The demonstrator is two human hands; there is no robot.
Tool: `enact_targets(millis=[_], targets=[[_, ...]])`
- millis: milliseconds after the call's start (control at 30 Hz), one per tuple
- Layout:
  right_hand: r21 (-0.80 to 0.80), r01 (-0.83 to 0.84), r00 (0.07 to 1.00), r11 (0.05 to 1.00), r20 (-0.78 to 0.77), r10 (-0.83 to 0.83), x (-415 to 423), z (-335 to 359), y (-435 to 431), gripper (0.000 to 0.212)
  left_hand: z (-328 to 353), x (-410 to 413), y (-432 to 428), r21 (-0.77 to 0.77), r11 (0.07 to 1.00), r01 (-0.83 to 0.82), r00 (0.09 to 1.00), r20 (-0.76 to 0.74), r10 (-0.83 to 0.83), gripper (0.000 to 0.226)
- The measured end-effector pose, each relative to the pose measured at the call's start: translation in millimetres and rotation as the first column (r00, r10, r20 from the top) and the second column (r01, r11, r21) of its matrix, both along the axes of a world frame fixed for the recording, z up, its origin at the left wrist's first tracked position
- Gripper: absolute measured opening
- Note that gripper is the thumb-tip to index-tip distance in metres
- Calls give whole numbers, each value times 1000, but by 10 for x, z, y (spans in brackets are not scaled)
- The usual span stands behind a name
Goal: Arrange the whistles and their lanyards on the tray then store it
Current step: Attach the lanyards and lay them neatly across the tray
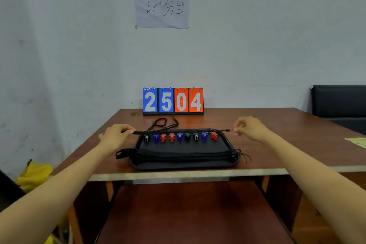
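So the lanyard (178,131) being worked right now is getting stretched out flat between both hands, hovering over the far edge of the tray (227,161), just above the row of whistles (179,137). It's looking like a thin, soft strap, super light and floppy, so I'm guessing it's going to sag or curl the second one end is let go. Holding it by both ends and keeping it taut seems like the sane way to lay it down straight.

The left hand (116,134) is pinching the 9 o'clock end, fingers (128,130) closed down tight on the strap. The right hand (248,126) is doing the same at the 3 o'clock end, fingertips nipped shut on the thin cord tip.

The whistles are sitting in a neat line along the 12 o'clock side of the tray, a mix of black, blue and red. Small hard plastic, probably easy to knock out of line. A stack of lanyards (178,155) is already lying across the 6 o'clock side, cord ends spilling over the rim.

Beyond the tray at 12 o'clock, one more loose lanyard (164,123) is lying coiled on the wooden surface (277,144), with a flip scoreboard (172,101) behind it. Below the surface a lower shelf (188,214) is showing.
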State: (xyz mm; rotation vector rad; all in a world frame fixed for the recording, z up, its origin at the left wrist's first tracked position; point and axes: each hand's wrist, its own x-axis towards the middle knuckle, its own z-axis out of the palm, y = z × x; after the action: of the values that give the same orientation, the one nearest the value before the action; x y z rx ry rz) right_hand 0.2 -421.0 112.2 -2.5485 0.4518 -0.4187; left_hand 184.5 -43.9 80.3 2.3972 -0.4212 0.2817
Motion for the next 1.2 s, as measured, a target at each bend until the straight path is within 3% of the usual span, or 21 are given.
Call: enact_targets(millis=[100, 500, 1000, 1200], targets=[[-20, -12, 998, 1000, -62, 10, -75, -92, 8, 7, -80, -76, -9, -5, 997, -75, 997, 5, 75, 11], [-31, 31, 985, 999, -171, -36, -173, -361, 24, 11, -313, -303, -5, 154, 982, -109, 993, -17, 113, 12], [-37, 39, 981, 999, -186, -45, -193, -459, -12, 13, -420, -269, -17, 179, 979, -95, 996, 20, 92, 16], [-65, 14, 988, 998, -153, -24, -234, -392, 52, 8, -391, -339, -35, 231, 968, -97, 992, 104, 75, 23]])
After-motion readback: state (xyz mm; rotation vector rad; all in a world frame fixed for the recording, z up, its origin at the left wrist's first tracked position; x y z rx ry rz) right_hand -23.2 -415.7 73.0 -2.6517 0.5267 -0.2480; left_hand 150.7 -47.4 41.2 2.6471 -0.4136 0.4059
